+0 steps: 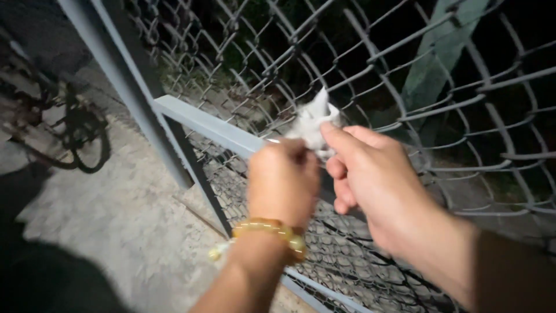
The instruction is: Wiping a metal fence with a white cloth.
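The left hand (284, 179) and right hand (370, 174) are both pinching closed on a small white crumpled scrap (313, 124), possibly cloth or paper. The scrap is sitting against the chain-link fence (440, 104), just above the fence's grey rail (208, 123). Its long axis is running upright, tip pointing upward. A yellow bead bracelet (272, 230) is circling the left wrist.

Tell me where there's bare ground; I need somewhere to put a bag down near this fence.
Bare ground lies left of the grey fence frame, between the bicycle and the fence's foot. It is crowded at the chain-link mesh, where both hands, left hand and right hand, pinch a white scrap.
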